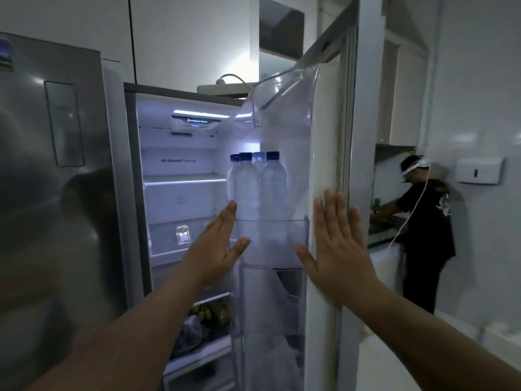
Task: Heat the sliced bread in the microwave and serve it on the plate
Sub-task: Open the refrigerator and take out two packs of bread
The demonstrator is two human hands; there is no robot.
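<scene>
While the fridge door [324, 153] stands open, no bread, microwave or plate shows.
Left hand [217, 249] and right hand [338, 249] are flat-fingered, grasping nothing; seemingly every step remains.

fridge interior: the upper glass shelf [183, 179] is sitting lit from above, nothing visible on it. the next shelf down [169, 256] is carrying one small clear container [182, 234], standing near the middle. a lower shelf [214, 297] is holding greenish produce [210, 310] and a dark bag [190, 333]; contents unclear. the open door's middle bin [272, 241] is holding several clear water bottles [260, 190] with blue caps, upright and touching one another. the top door bin [284, 100] is showing nothing inside. the lower door bins [270, 300] are too frosted to read.
</scene>
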